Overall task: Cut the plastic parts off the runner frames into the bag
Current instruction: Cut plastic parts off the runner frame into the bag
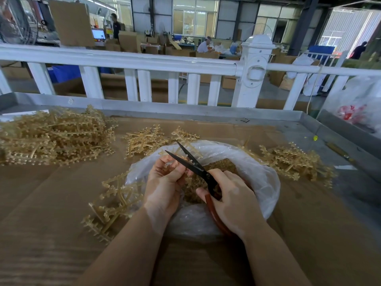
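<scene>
While my left hand [165, 178] pinches a runner frame [177, 159] over the open bag [257, 178], my right hand [231, 195] grips the scissors [193, 165], fingers curled round the red handles. Blades are spread, pointing up-left across the frame, just beyond the left fingertips. Cut parts should drop straight into the bag. Uncut frames [55, 135] are piled far left.

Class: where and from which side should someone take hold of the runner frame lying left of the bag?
Probably the bare central spine of the runner frame, reached from the left. Parts stud the side branches, and the bag and left hand crowd its right side.
</scene>
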